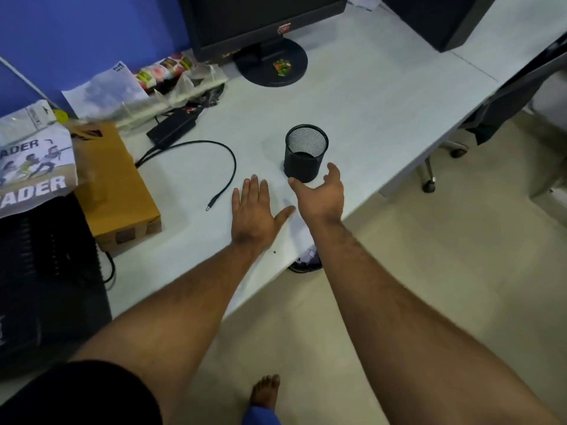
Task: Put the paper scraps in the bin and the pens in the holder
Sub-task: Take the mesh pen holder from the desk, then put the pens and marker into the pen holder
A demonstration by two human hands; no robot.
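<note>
A black mesh pen holder (305,153) stands upright on the white desk (368,102); I see no pens in it. My left hand (256,210) lies flat, palm down, on the desk near its front edge, fingers apart and empty. My right hand (322,193) hovers open just in front of the holder, thumb near its base, holding nothing. Under the desk edge, between my forearms, a dark bin (306,262) with white paper in it peeks out, mostly hidden. No pens or loose scraps show on the desk.
A black power adapter (171,127) and its cable (227,176) lie left of the holder. A brown cardboard box (113,188), printed bags and papers crowd the left. A monitor (264,26) stands at the back. An office chair (506,102) is at the right.
</note>
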